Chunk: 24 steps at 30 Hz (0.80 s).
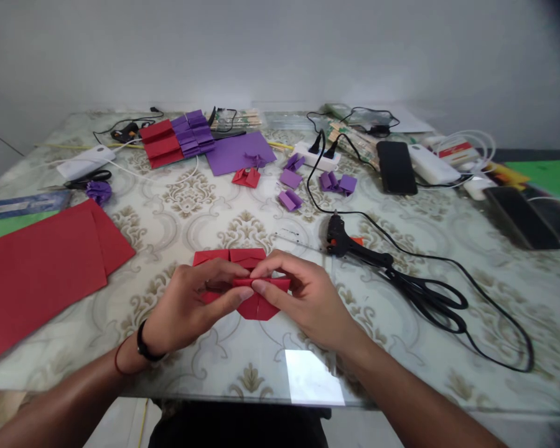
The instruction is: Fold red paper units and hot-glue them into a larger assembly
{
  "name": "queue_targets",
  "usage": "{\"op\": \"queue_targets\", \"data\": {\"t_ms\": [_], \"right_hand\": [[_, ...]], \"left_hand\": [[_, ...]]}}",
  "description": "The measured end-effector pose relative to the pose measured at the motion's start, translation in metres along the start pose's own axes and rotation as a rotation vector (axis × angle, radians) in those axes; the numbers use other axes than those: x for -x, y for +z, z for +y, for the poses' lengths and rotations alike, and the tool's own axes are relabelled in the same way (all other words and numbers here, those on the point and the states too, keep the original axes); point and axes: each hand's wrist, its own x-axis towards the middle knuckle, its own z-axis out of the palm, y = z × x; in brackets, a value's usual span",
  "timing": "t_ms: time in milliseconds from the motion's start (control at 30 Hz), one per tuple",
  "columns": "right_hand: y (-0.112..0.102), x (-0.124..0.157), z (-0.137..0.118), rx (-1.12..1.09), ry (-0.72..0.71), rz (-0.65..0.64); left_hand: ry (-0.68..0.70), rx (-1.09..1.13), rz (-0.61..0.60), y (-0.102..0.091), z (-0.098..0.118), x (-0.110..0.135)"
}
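The red paper [257,309] is above the near middle of the table [186,370], between the two hands. It is matt and folded, with a straight, thick upper edge, and its lower part narrows with slanted corners; one vertical crease line runs in its middle. The left hand [180,305] and the right hand [315,302] both pinch this upper edge between thumb and fingers, the thumb tips close together. Just behind it lies other red folded paper [247,254], partly covered by the fingers. The table is glossy, with printed scrolls of leaves. At left, the red sheets [42,280] are flat and smooth.
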Motion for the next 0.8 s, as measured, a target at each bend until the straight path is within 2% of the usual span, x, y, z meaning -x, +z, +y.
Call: {"op": "queue_targets", "data": {"t_ms": [233, 467, 667, 800], "right_hand": [[-0.0005, 0.0001, -0.0017, 0.047, -0.050, 0.014], [0.0020, 0.0008, 0.0017, 0.015, 0.009, 0.010], [0.0021, 0.0011, 0.0036, 0.019, 0.023, 0.013], [0.0015, 0.0016, 0.0024, 0.034, -0.012, 0.005]], "left_hand": [[0.015, -0.048, 0.011, -0.0012, 0.0022, -0.0008], [0.084, -0.121, 0.042, -0.0017, -0.0019, 0.0022], [0.070, -0.133, 0.021, -0.0020, 0.0009, 0.0007], [0.128, -0.162, -0.004, -0.0041, 0.0027, 0.0013]]}}
